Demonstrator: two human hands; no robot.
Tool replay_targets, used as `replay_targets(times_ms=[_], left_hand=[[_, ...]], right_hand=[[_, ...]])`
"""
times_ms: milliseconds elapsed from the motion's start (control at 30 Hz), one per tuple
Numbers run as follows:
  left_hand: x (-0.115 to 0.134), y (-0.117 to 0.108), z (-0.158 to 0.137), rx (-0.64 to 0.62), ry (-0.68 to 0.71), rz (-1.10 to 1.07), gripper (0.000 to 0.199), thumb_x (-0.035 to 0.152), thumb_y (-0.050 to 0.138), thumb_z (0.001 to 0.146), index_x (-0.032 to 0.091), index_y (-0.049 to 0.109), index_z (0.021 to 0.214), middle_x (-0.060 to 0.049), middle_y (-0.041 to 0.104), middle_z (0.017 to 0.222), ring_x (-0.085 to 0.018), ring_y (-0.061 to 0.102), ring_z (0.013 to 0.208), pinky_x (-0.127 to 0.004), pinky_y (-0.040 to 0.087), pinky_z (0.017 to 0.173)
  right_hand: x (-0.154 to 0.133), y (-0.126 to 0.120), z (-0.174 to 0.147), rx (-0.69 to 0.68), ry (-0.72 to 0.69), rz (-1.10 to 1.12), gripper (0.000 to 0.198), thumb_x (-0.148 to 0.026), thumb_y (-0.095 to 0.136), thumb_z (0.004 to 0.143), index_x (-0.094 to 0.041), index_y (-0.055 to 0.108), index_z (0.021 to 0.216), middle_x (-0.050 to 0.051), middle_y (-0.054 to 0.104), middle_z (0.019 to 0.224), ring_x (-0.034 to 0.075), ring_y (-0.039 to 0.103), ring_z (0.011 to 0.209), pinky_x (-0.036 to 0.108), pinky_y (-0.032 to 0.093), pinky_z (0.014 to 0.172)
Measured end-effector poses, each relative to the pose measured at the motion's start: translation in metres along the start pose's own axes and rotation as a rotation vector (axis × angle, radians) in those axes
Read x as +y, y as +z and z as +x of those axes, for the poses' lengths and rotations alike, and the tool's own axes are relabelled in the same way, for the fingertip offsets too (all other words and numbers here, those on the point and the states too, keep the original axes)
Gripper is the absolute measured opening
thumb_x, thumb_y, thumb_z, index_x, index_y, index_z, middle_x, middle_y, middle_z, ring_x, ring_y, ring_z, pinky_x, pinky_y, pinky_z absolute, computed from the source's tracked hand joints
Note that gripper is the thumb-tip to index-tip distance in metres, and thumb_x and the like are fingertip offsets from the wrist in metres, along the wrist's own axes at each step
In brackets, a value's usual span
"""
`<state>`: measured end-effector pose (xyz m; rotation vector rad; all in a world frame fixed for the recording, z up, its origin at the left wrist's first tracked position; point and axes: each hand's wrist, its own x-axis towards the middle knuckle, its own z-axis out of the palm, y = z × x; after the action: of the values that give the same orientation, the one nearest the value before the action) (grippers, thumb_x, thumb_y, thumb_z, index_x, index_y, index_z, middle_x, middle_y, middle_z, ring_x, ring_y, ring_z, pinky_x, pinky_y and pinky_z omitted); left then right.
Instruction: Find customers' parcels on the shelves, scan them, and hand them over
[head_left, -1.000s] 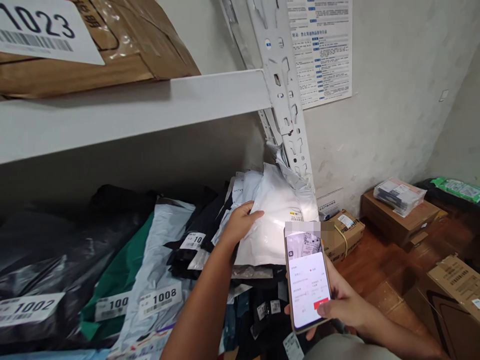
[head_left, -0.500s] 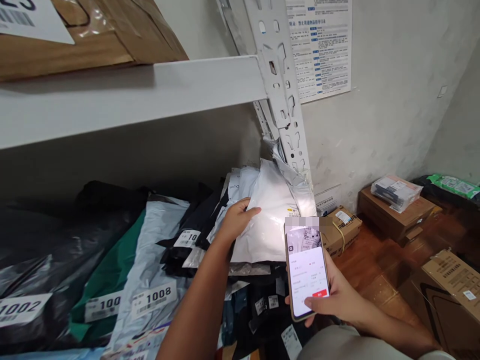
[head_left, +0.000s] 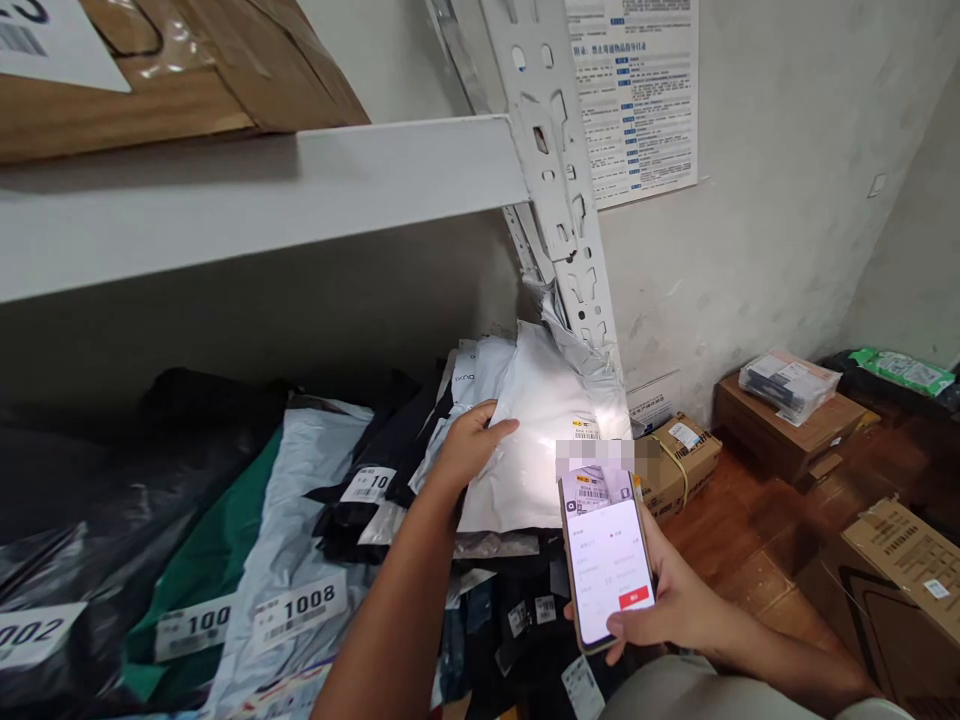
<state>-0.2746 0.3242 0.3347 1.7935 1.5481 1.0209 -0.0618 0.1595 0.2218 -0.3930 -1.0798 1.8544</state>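
At left lies a green mailer bag (head_left: 199, 570), and beside it a pale grey mailer bag (head_left: 289, 540) numbered 1008. Then the left hand (head_left: 466, 445) grips the left edge of a white mailer bag (head_left: 525, 470), with the thumb on its front. This bag is below the white shelf beam (head_left: 337, 185), near the perforated rack post (head_left: 559, 170). The right hand (head_left: 664, 600) holds a smartphone (head_left: 606, 560) before the bag's lower right corner, the thumb at the screen.

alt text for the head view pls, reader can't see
A person's left hand grips the edge of a white plastic mailing bag, while the right hand holds a slim rectangular smartphone, screen lit. Black, green and pale grey plastic parcels lie at left; brown cardboard boxes at right.
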Motion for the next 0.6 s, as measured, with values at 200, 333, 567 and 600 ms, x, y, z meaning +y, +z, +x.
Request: replay_targets(times_ms=[200, 333, 567, 600], left_hand=[[-0.0003, -0.0009, 0.0002, -0.005, 0.006, 0.003, 0.031, 0.047, 0.063, 0.054, 0.021, 0.065, 0.071, 0.0, 0.065, 0.077, -0.024, 0.06, 0.081, -0.032, 0.047, 0.077], [-0.0017, -0.0007, 0.0007, -0.005, 0.006, 0.002, 0.031, 0.047, 0.064, 0.054, 0.021, 0.066, 0.071, 0.0, 0.065, 0.078, -0.024, 0.06, 0.081, -0.032, 0.048, 0.077], [-0.0024, -0.0002, 0.0014, -0.004, -0.001, 0.0, 0.031, 0.047, 0.064, 0.054, 0.021, 0.066, 0.071, 0.0, 0.065, 0.078, -0.024, 0.06, 0.081, -0.032, 0.047, 0.076], [-0.0031, -0.0005, 0.0015, -0.002, -0.003, 0.002, 0.03, 0.047, 0.064, 0.054, 0.021, 0.066, 0.07, 0.0, 0.065, 0.077, -0.024, 0.06, 0.081, -0.032, 0.047, 0.076]], right_hand=[[-0.0031, 0.001, -0.0004, -0.006, 0.007, 0.006, 0.111, -0.03, 0.09, 0.063, -0.03, 0.012, 0.142, 0.005, 0.071, 0.101, 0.023, 0.073, 0.089, 0.023, 0.059, 0.056], [-0.003, 0.0016, -0.0003, -0.007, 0.012, 0.004, 0.12, -0.031, 0.09, 0.063, -0.031, 0.003, 0.146, 0.006, 0.071, 0.103, 0.024, 0.073, 0.09, 0.024, 0.058, 0.056], [-0.0007, 0.0022, 0.0002, -0.005, 0.017, 0.004, 0.123, -0.031, 0.092, 0.059, -0.035, 0.004, 0.145, 0.006, 0.07, 0.104, 0.024, 0.072, 0.087, 0.026, 0.058, 0.055], [-0.0015, 0.0028, -0.0003, -0.006, 0.024, 0.002, 0.122, -0.032, 0.092, 0.059, -0.035, 0.006, 0.145, 0.005, 0.07, 0.105, 0.024, 0.072, 0.087, 0.026, 0.058, 0.055]])
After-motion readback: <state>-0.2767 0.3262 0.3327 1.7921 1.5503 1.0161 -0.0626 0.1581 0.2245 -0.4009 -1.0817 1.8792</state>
